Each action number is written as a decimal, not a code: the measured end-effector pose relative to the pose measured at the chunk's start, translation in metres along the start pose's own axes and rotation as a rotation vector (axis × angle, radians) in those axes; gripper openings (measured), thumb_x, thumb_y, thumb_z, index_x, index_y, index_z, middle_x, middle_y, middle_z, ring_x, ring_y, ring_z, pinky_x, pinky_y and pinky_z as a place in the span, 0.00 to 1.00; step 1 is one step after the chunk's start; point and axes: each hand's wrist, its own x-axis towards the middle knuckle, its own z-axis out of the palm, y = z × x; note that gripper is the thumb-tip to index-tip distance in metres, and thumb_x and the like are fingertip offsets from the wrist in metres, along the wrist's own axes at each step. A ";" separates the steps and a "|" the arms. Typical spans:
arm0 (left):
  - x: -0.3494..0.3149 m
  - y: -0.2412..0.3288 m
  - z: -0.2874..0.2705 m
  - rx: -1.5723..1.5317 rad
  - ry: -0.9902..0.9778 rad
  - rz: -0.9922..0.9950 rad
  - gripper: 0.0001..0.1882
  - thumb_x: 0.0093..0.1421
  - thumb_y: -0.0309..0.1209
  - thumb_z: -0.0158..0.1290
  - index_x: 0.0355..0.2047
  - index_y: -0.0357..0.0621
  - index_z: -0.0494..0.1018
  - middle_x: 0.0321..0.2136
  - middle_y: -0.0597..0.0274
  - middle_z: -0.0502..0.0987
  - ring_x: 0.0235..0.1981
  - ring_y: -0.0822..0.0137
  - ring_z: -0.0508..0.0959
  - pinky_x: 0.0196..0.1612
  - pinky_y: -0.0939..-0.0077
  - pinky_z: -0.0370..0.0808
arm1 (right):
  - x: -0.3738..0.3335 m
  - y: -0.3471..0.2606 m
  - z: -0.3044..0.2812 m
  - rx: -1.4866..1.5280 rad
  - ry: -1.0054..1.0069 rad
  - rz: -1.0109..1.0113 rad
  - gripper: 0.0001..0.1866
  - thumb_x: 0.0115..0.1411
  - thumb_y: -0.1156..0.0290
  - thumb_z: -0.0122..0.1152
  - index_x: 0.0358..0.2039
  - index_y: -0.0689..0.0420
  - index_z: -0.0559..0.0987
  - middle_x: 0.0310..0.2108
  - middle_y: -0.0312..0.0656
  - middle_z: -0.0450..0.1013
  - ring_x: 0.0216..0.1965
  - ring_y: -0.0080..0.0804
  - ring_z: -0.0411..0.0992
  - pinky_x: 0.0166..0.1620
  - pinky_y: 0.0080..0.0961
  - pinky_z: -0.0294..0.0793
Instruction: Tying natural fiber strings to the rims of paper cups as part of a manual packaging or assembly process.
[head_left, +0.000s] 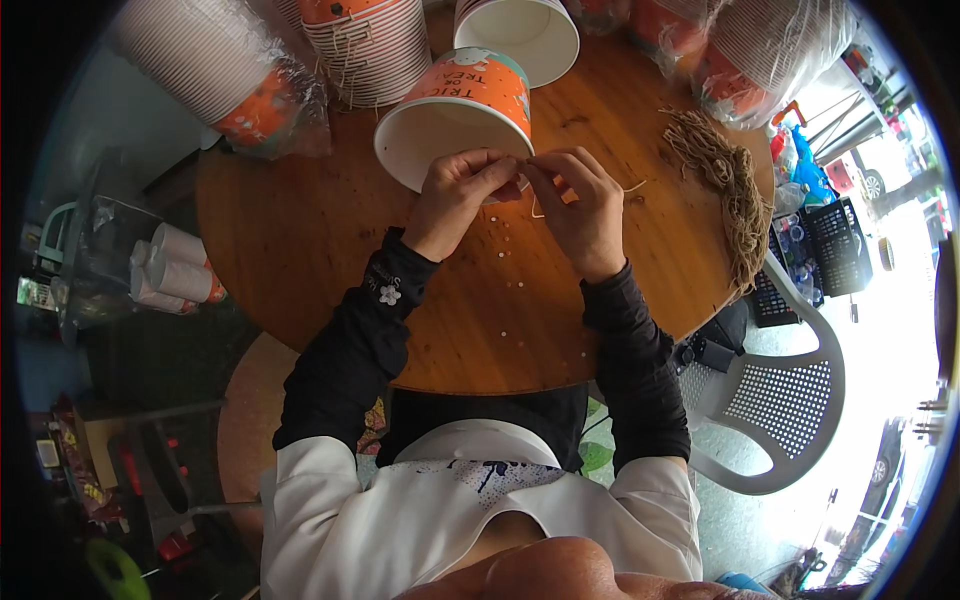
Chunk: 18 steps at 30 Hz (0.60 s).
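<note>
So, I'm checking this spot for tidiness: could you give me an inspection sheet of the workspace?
Surface: round wooden table, with small pale specks towards the person.
Job's things: orange tub, on its side, mouth towards the person; a thin strand by the right hand.
Clutter: stacks of tubs along the far edge, some in clear plastic; a cord bundle at the right.
Grip: left hand and right hand both pinched, fingertips together at the tub's rim; what lies between them is too small to tell.
Cables: nothing seen for certain.
Surroundings: grey chair and black basket at the right; more tubs at the left.
</note>
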 end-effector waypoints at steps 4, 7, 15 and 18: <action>-0.002 0.004 0.002 0.131 -0.026 0.007 0.10 0.66 0.29 0.51 0.41 0.34 0.76 0.34 0.63 0.78 0.36 0.74 0.78 0.44 0.77 0.77 | 0.002 0.001 -0.002 0.031 0.040 -0.020 0.04 0.55 0.77 0.64 0.32 0.60 0.81 0.28 0.39 0.75 0.26 0.27 0.74 0.28 0.22 0.74; -0.003 0.004 0.012 0.156 0.055 0.095 0.09 0.66 0.27 0.51 0.43 0.34 0.76 0.33 0.65 0.78 0.37 0.75 0.77 0.44 0.79 0.78 | 0.003 0.005 -0.006 0.207 0.011 0.138 0.04 0.56 0.76 0.64 0.32 0.62 0.81 0.28 0.39 0.76 0.25 0.24 0.74 0.28 0.20 0.73; 0.000 -0.008 0.012 0.368 0.075 0.300 0.08 0.63 0.25 0.55 0.41 0.36 0.78 0.28 0.66 0.79 0.28 0.78 0.78 0.33 0.84 0.77 | 0.003 0.010 -0.004 0.320 -0.059 0.258 0.05 0.58 0.75 0.63 0.32 0.64 0.81 0.28 0.39 0.76 0.27 0.22 0.74 0.31 0.19 0.72; 0.002 -0.012 0.011 0.290 0.057 0.332 0.07 0.63 0.25 0.55 0.40 0.36 0.78 0.27 0.66 0.79 0.26 0.78 0.78 0.31 0.84 0.76 | 0.003 0.011 -0.004 0.277 -0.053 0.268 0.05 0.58 0.74 0.64 0.32 0.64 0.81 0.27 0.39 0.77 0.28 0.22 0.74 0.32 0.20 0.73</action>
